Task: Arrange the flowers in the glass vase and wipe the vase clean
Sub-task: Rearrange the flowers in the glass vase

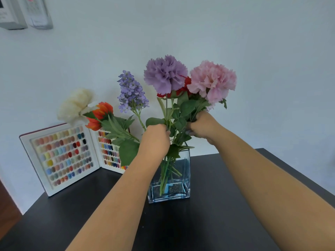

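Both hands (pixel 155 138) grip stems in square glass vase (pixel 179 178).

Plenty of open dark table (pixel 217 223) in the lower part of the frame, in front of and to the right of the glass vase (pixel 186 171). Left side is tighter: the open swatch book (pixel 59 158) stands at middle left, with orange (pixel 101 113) and cream blooms (pixel 76 104) leaning over it. Above the vase mouth it's packed with stems (pixel 174 124), leaves and both hands (pixel 155 140) (pixel 201 125). The wall (pixel 272 51) closes off the back.
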